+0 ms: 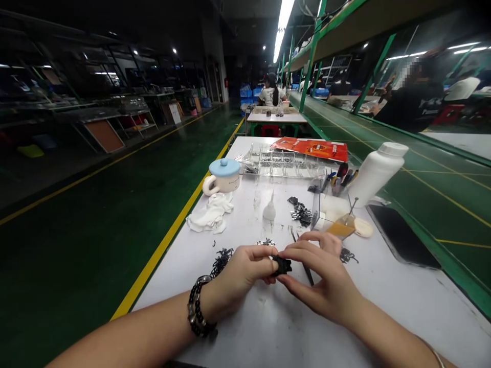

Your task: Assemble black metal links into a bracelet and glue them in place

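- Head view: both of the person's forearms enter from the lower edge and meet above the near part of the white-topped workbench point(387, 299).
- Left hand point(241, 271): fingers curled, thumb and fingertips pinching one side of the small black moulded part point(283, 266). A black beaded bracelet point(197, 309) circles the wrist.
- Right hand point(322, 276): fingers bent over the opposite side of the same part, pressing it towards the left fingertips.
- Held item: the small black moulded part sits between both hands, above the table's central area; its exact form is partly hidden by the fingers.
- Near left hand: a tangled heap of black parts point(220, 262) lies just beside the wrist.
- Under right hand: a slim black tool point(307, 271) lies on the table, its type unclear.
- Right of hands: a smaller black heap point(348, 255) lies just beyond the right fingers.
- Far end of table: a transparent compartmented plastic tray point(282, 163) holds small metal pieces, beside a flat orange packet point(310, 149).
- Left edge of table: a white mug with a pale blue lid point(222, 176) stands behind a crumpled white cloth point(210, 212).
- Right edge of table: a tall white plastic bottle point(378, 171) lies tilted against a transparent acrylic holder point(320, 204).
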Action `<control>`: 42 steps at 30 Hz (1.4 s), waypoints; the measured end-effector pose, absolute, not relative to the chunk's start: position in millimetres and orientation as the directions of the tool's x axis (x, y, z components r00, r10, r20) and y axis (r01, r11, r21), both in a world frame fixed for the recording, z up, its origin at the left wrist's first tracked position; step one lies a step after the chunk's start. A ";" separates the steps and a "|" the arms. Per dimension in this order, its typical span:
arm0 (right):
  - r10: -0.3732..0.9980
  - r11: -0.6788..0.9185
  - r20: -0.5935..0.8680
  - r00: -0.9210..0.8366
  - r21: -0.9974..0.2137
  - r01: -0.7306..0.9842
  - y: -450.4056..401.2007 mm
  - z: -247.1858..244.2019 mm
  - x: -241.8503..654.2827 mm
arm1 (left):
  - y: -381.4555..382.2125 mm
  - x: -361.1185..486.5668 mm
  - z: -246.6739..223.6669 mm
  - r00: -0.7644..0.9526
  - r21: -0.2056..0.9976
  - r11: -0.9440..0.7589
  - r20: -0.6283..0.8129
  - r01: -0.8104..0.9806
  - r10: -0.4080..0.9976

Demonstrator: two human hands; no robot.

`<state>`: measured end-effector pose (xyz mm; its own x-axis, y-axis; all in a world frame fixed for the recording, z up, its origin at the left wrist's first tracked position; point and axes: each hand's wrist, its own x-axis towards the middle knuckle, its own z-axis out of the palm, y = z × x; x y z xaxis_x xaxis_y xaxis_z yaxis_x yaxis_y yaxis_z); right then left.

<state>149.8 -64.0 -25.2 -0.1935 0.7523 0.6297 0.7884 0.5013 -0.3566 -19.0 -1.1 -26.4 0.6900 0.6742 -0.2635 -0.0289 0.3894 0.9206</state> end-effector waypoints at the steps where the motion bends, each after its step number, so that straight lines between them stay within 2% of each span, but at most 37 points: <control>1: 0.741 0.510 0.640 -0.204 -0.339 0.791 -63.5 -25.4 150.3 | -1.1 -19.1 -26.4 0.695 0.921 0.388 -0.260 -0.030 0.671; 4: 0.719 0.524 0.657 -0.225 -0.301 0.797 -62.1 -26.1 151.7 | -0.9 -19.3 -26.5 0.705 0.921 0.388 -0.255 -0.031 0.662; 11: 0.720 0.521 0.662 -0.210 -0.314 0.794 -61.4 -26.7 152.2 | 0.1 -19.0 -27.1 0.711 0.921 0.388 -0.256 -0.025 0.655; 20: 0.766 0.497 0.615 -0.186 -0.384 0.778 -60.7 -30.6 153.2 | 2.8 -19.2 -26.9 0.716 0.905 0.425 -0.315 0.028 0.623; 35: 0.773 0.526 0.591 -0.232 -0.393 0.754 -61.8 -29.1 157.0 | 2.2 -19.5 -26.5 0.724 0.897 0.441 -0.331 0.042 0.605; 42: 0.794 0.533 0.560 -0.236 -0.455 0.713 -64.5 -29.1 156.4 | 1.9 -18.8 -23.3 0.738 0.879 0.476 -0.345 0.037 0.580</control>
<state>156.4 -64.5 -29.1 -0.2360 0.7940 0.5603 0.7132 0.5331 -0.4551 -18.8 1.9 -23.3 0.7380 0.5800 -0.3447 0.0367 0.4756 0.8789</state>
